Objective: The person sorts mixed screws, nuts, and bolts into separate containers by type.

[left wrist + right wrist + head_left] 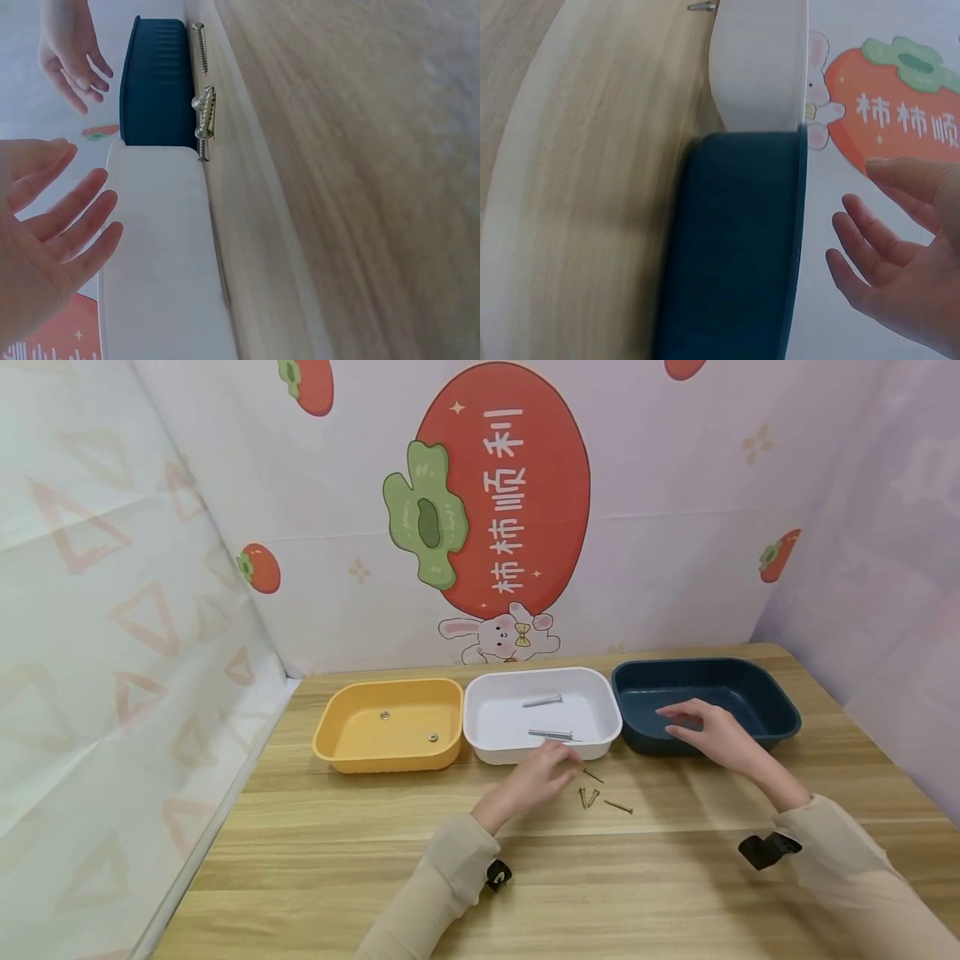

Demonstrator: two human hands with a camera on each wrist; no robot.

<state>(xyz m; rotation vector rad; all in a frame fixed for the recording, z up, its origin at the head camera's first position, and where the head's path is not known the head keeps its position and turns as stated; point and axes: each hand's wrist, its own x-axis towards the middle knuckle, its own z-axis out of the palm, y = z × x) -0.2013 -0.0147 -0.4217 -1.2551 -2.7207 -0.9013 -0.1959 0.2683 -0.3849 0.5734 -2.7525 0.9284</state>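
Observation:
My left hand [531,783] hovers at the front rim of the white tray [487,752], its fingers loosely spread and holding nothing in the left wrist view. Just right of it, several small screws [618,807] lie scattered on the wooden table. Inside the white tray are silver bolts [551,734], the nearer ones close beyond my left fingertips. Over the dark blue tray [637,745] is my right hand [712,735], with relaxed, slightly bent fingers and nothing between them in the right wrist view. No item shows in the visible part of that tray.
At the left of the row stands a yellow tray [397,763] with two small nuts [432,737] inside. The three trays sit side by side near the back edge of the wooden table [585,893]. Behind them hangs a printed cloth [637,568].

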